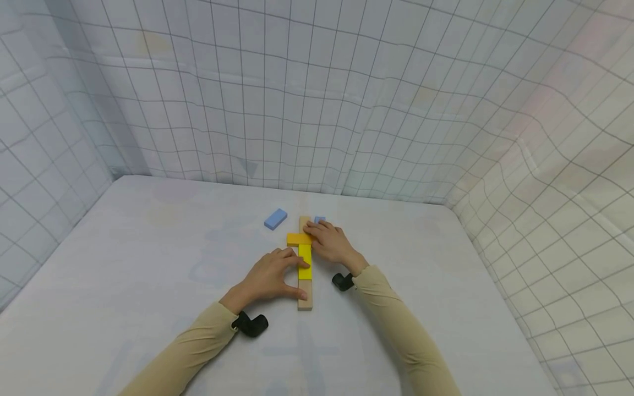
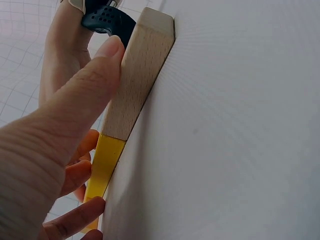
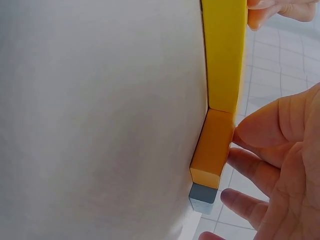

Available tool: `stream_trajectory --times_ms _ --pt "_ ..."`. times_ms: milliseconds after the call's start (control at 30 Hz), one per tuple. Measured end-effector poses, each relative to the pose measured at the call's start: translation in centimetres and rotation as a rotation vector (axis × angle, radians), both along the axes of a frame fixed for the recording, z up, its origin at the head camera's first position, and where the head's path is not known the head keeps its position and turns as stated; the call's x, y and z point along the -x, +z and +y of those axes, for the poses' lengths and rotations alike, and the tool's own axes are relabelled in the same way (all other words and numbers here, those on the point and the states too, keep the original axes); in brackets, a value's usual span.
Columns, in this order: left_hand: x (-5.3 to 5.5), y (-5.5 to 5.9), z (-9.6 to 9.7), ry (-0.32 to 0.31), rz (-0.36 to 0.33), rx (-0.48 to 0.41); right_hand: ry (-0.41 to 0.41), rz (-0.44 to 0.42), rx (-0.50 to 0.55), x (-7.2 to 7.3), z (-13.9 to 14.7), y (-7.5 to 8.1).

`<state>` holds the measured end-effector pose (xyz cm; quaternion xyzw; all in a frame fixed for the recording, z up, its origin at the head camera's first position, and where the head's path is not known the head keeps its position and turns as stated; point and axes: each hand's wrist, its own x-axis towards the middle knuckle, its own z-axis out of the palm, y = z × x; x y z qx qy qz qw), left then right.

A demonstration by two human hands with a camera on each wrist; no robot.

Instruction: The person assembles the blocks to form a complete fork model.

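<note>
A row of flat blocks lies on the table in the head view. A wooden block (image 1: 308,288) is nearest me, then a yellow block (image 1: 305,252), an orange block (image 1: 294,240) set crosswise, and another wooden block (image 1: 304,220) at the far end. My left hand (image 1: 267,276) is spread, its thumb on the near wooden block and its fingers touching the yellow one. From the right, my right hand (image 1: 332,244) reaches over the orange block, partly hiding it, with fingertips at the far wooden block. In the right wrist view, its thumb touches the edge of the orange block (image 3: 214,142).
One blue block (image 1: 275,219) lies slantwise beyond the row to the left. A second blue block (image 1: 320,219) shows partly behind my right fingers. White grid-patterned curtains (image 1: 317,110) hang around the white table (image 1: 198,308).
</note>
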<state>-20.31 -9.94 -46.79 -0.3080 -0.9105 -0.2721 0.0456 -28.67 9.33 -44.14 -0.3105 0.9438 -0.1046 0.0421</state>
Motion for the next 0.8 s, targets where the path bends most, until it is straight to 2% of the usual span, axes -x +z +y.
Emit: stream_trajectory --times_ms 600,800 --pt "0.02 -0.38 0.13 0.006 -0.005 0.006 0.059 0.008 0.095 -0.15 0.45 -0.35" --pt "0.09 -0.35 0.13 0.009 -0.008 0.013 0.076 0.025 0.095 -0.42 0.52 -0.11"
